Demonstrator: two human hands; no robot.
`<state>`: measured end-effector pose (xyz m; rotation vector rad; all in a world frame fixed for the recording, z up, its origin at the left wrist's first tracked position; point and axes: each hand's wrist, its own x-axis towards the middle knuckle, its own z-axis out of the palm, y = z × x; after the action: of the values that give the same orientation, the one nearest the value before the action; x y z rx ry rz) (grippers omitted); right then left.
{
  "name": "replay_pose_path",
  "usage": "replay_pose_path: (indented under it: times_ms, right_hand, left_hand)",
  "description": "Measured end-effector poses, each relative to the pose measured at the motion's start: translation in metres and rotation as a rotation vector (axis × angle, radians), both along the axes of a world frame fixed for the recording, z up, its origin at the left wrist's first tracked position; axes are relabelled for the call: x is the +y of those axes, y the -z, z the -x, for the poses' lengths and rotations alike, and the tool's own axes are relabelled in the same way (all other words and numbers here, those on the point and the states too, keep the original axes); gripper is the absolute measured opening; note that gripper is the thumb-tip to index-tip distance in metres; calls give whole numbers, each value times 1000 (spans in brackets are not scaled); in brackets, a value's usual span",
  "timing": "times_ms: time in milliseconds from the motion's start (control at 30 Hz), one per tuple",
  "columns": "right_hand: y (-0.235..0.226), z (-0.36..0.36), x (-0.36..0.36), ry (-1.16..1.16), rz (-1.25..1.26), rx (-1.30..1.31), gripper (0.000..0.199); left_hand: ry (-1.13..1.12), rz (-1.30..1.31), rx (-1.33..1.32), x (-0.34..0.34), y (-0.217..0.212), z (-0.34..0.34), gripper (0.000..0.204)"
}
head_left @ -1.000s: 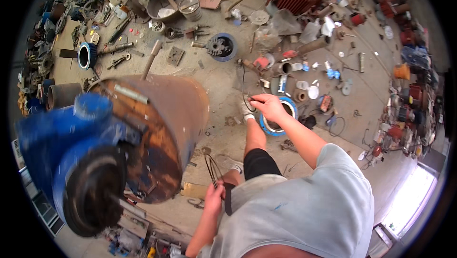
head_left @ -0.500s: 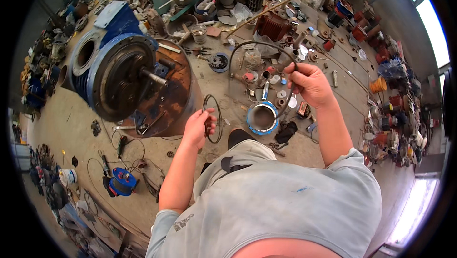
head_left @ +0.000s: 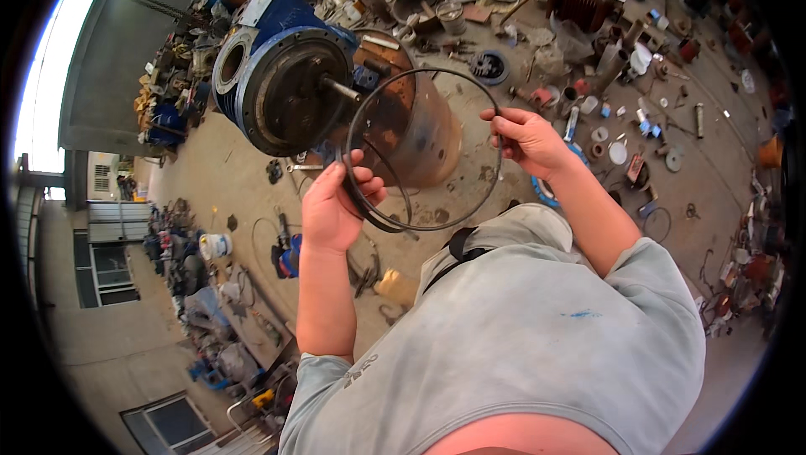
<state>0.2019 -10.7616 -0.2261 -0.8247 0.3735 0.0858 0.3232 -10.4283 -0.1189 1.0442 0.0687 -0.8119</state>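
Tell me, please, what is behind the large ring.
Through the ring, part of the rusty drum and floor show. Whatever lies behind the left hand is covered and cannot be seen.

We held ring up: thin, black, nearly round, right edge pinched in right hand, left edge at left hand. Loop, dark, narrower, hung in left hand, overlapping ring's lower left; strand count unclear.
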Motion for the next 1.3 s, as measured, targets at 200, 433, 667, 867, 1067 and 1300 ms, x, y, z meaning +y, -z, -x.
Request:
replay_pose_path:
  times_ms: [200,433,667,867,1067,1300]
  right_hand:
    - [69,-9,54,-193,-156,58,29]
    - [106,-11,131,-420,-186,126,32]
    - [96,-1,165,-664,-133,89,45]
    - [91,2,179,-683,-174,92,35]
    - [93,-2,184,-742,-140,96,46]
    - [93,-3,183,-761,-197,107,42]
  left_hand:
    - [-69,-37,6,-2,-45,36,33]
    - [-163,21,113,-5,-85,69,32]
    - [-173,23,151,1,-109,104,33]
    - [-218,-17,126,8,-122,118,35]
    - [-230,-18,108,12,-128,122,35]
    - [-236,-14,122,12,-127,122,34]
